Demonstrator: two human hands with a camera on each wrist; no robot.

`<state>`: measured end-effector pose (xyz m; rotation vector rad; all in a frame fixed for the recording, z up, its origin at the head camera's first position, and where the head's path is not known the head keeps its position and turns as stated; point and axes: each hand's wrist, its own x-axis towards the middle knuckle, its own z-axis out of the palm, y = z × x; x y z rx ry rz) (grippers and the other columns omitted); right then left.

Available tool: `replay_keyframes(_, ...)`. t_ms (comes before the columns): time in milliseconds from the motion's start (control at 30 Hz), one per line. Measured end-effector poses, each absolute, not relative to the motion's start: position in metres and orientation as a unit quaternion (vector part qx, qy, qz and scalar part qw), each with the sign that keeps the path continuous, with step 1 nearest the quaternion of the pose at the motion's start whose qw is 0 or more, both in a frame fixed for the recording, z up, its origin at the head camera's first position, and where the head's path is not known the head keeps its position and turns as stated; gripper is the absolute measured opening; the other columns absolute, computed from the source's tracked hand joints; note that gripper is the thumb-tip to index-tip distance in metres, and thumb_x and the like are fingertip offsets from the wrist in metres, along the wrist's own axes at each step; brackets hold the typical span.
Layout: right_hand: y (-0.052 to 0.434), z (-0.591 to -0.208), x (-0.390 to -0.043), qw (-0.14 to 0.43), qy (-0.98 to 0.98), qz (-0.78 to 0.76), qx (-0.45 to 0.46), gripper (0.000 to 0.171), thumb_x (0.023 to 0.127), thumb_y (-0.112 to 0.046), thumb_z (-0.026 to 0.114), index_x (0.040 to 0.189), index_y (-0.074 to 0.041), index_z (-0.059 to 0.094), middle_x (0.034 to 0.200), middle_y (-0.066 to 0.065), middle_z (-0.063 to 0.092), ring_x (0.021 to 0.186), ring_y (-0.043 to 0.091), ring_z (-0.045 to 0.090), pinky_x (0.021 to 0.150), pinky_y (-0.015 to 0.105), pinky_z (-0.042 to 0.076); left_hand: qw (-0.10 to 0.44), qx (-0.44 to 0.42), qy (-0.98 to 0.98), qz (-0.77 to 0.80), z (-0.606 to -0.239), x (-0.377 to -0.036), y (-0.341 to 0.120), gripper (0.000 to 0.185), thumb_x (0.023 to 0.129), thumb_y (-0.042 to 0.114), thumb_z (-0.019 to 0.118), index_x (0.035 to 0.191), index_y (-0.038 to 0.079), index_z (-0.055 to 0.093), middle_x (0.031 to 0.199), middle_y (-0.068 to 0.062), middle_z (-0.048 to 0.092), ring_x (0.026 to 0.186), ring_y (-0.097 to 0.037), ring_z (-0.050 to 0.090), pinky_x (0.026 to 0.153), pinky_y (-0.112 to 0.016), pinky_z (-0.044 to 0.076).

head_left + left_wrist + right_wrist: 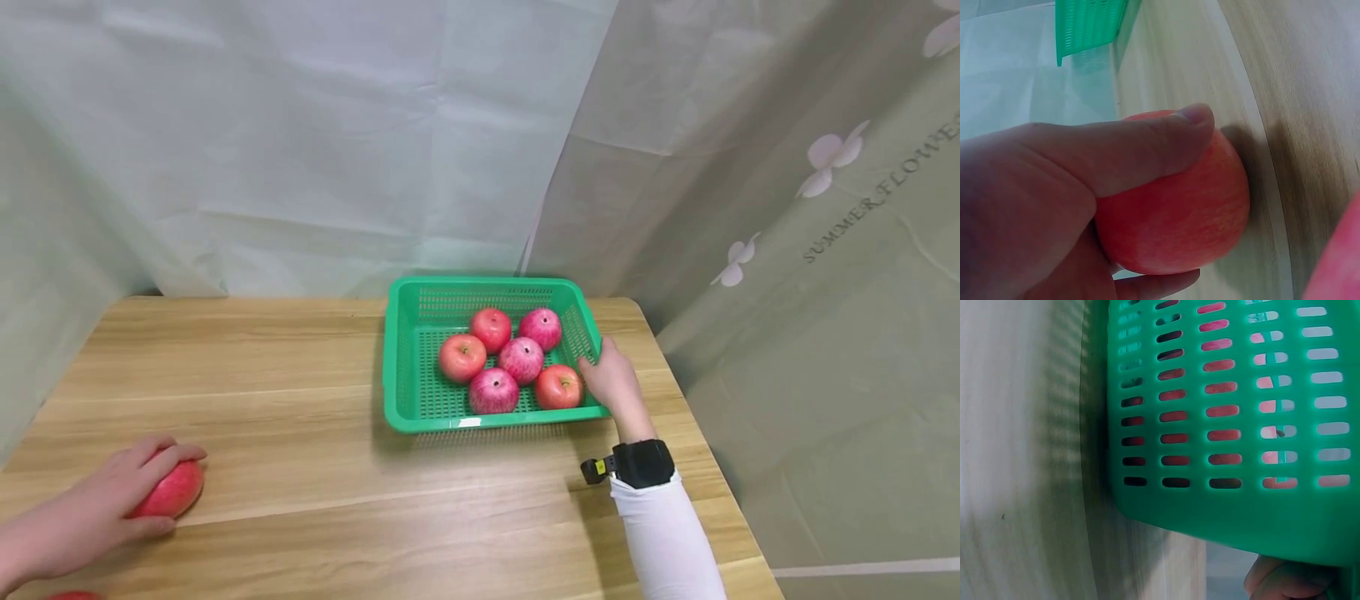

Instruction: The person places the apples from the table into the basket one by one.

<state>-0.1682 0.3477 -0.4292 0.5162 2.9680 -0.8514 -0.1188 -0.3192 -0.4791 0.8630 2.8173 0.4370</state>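
Observation:
A green slotted basket [401, 367] sits on the wooden table [300, 450] and holds several red apples [521, 360]. My right hand [603, 367] grips the basket's right rim. In the right wrist view the basket wall [1222, 506] fills the frame, with fingertips [1282, 581] curled under its rim and red showing through the slots. At the near left my left hand [153, 492] wraps around a loose red apple [180, 492] lying on the table. In the left wrist view the thumb [1147, 147] lies across that apple [1179, 212].
Another red apple [71, 595] peeks in at the bottom left edge, also showing as a red apple [1338, 262] close to the held one. Pale curtains [300, 150] hang behind and to the right of the table. The table's right edge [697, 433] runs just beyond the basket.

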Motion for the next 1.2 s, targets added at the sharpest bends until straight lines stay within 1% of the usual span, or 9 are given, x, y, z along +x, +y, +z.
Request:
replay_keyframes(167,0.349,-0.429,-0.168,0.009,0.948,-0.273,0.164,0.057,0.108,-0.028,0.055,0.151,0.007,0.039,0.132,0.030,0.060,0.117,0.045,0.061,0.095,0.059,0.053,0.095,0.281,0.945,0.141,-0.474,-0.120,-0.319,0.082,0.075,0.046,0.095,0.140,0.011,0.059,0.135,-0.018,0.055,0.114,-0.039,0.058,0.077,-0.038,0.056)
replay_keyframes(267,0.349,-0.430,-0.168,0.009,0.948,-0.274,0.164,0.057,0.108,-0.028,0.056,0.150,0.007,0.039,0.132,0.030,0.061,0.117,0.045,0.061,0.095,0.058,0.052,0.096,0.284,0.943,0.142,-0.471,-0.120,-0.320,0.084,0.075,0.047,0.094,0.141,0.011,0.057,0.135,-0.018,0.054,0.114,-0.039,0.057,0.076,-0.035,0.056)
replay_keyframes(367,0.349,-0.429,-0.167,0.005,0.947,-0.274,0.166,0.056,0.107,-0.027,0.056,0.149,0.006,0.040,0.131,0.030,0.061,0.117,0.045,0.061,0.093,0.058,0.052,0.056,0.298,0.942,0.142,-0.470,-0.120,-0.321,0.084,0.072,0.045,0.096,0.140,0.016,0.057,0.132,-0.009,0.055,0.112,-0.026,0.055,0.074,-0.028,0.054)
replay_keyframes(467,0.348,-0.429,-0.167,0.003,0.947,-0.274,0.168,0.055,0.107,-0.027,0.057,0.149,0.006,0.042,0.131,0.030,0.062,0.118,0.045,0.062,0.094,0.058,0.052,0.017,0.317,0.938,0.143,-0.468,-0.119,-0.321,0.082,0.070,0.041,0.098,0.137,0.018,0.058,0.129,-0.003,0.055,0.108,-0.020,0.054,0.073,-0.025,0.052)
replay_keyframes(700,0.350,-0.431,-0.167,0.004,0.948,-0.273,0.165,0.059,0.107,-0.028,0.057,0.152,0.007,0.039,0.134,0.031,0.060,0.122,0.046,0.061,0.097,0.060,0.051,0.056,0.308,0.938,0.146,-0.457,-0.121,-0.317,0.081,0.073,0.039,0.097,0.139,0.015,0.057,0.130,-0.008,0.055,0.110,-0.032,0.057,0.073,-0.027,0.054)
replay_keyframes(833,0.348,-0.430,-0.168,0.004,0.948,-0.270,0.167,0.060,0.108,-0.028,0.057,0.152,0.007,0.038,0.135,0.031,0.060,0.122,0.046,0.060,0.098,0.060,0.052,0.024,0.323,0.935,0.141,-0.456,-0.123,-0.316,0.081,0.072,0.037,0.098,0.139,0.016,0.057,0.131,-0.007,0.056,0.110,-0.028,0.057,0.074,-0.025,0.054)
replay_keyframes(967,0.347,-0.430,-0.169,0.002,0.949,-0.269,0.166,0.059,0.107,-0.027,0.057,0.152,0.008,0.038,0.135,0.031,0.060,0.122,0.046,0.060,0.098,0.060,0.051,-0.028,0.345,0.928,0.142,-0.456,-0.127,-0.314,0.083,0.068,0.034,0.101,0.139,0.018,0.060,0.131,-0.003,0.056,0.109,-0.018,0.054,0.081,-0.013,0.046)
replay_keyframes(1067,0.348,-0.430,-0.169,0.002,0.949,-0.268,0.164,0.059,0.107,-0.027,0.057,0.151,0.008,0.038,0.135,0.032,0.060,0.121,0.046,0.061,0.098,0.060,0.052,-0.025,0.345,0.927,0.144,-0.452,-0.130,-0.311,0.086,0.067,0.033,0.102,0.141,0.018,0.058,0.132,-0.004,0.056,0.110,-0.021,0.056,0.079,-0.015,0.048)
replay_keyframes(1200,0.348,-0.430,-0.169,0.001,0.949,-0.269,0.167,0.059,0.107,-0.027,0.058,0.151,0.008,0.039,0.134,0.031,0.061,0.120,0.046,0.061,0.097,0.060,0.052,0.009,0.332,0.931,0.148,-0.443,-0.135,-0.304,0.091,0.069,0.032,0.102,0.144,0.017,0.053,0.134,-0.008,0.055,0.111,-0.033,0.059,0.071,-0.029,0.056)
